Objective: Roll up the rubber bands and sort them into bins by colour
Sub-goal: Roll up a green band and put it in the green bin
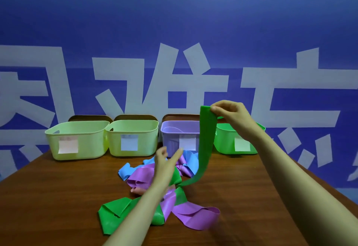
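Holding a green band up by one end over the heap

The right hand (230,113) pinches the top end of the green band (207,141), high up in front of the purple bin (174,131) and the green bin (224,141). The band hangs long, top to bottom. Its low end bends into the heap (143,174) of green, purple and blue bands on the tabletop (58,197) and looks tucked in with the others. The left hand (165,165) is loose, with its fingers out, and holds nothing. It is a bit blurry, low over the heap and just left of the hanging band. It is the nearer hand to the low end, so I think it should take hold there to start the roll. The green bin is just behind the right hand. There is bare wood to the left for rolling.
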### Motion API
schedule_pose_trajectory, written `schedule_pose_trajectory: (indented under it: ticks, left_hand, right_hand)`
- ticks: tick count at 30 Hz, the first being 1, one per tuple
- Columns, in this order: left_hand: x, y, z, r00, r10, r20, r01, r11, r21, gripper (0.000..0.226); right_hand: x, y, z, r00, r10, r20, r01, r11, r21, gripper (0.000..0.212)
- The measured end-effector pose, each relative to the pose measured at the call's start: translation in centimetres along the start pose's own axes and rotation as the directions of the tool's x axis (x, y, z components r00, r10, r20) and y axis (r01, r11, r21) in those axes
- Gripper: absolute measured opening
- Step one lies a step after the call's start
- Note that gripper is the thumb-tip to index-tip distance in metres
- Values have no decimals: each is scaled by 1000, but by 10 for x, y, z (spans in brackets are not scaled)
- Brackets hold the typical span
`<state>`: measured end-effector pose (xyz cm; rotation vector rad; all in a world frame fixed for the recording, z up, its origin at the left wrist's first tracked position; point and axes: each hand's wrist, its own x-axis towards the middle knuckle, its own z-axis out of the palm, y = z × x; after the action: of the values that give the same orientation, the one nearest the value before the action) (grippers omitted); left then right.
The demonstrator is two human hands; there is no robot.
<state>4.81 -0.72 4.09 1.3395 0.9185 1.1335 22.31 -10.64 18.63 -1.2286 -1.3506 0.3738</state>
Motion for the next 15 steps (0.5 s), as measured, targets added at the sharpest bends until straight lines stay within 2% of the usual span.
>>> schedule_pose_trajectory:
  ticks: [1, 3, 5, 8, 11, 15]
  left_hand:
    - [-4, 23, 5, 992, 111, 64, -109, 993, -33, 59]
    - [-9, 69, 17, 932, 296, 211, -277, 954, -116, 62]
    - [-13, 100, 25, 859, 364, 360, -346, 931, -117, 45]
    - [-16, 108, 33, 828, 325, 456, -343, 938, -46, 3]
    - [-19, 82, 31, 831, 241, 502, -259, 965, -35, 6]
    - [-23, 26, 15, 811, 44, 583, -208, 954, 217, 10]
  right_hand:
    - [-1, -3, 2, 999, -13, 53, 14, 1000, -23, 7]
    - [-4, -11, 5, 992, -50, 115, 56, 997, -53, 7]
    - [-5, -19, 6, 989, -84, 123, 90, 995, -41, 7]
    - [-3, -27, 4, 989, -137, 54, 140, 989, -43, 5]
    - [2, -32, -3, 983, -175, -49, 174, 985, -16, 7]
    - [3, -35, -16, 980, -170, -103, 178, 981, 77, 6]
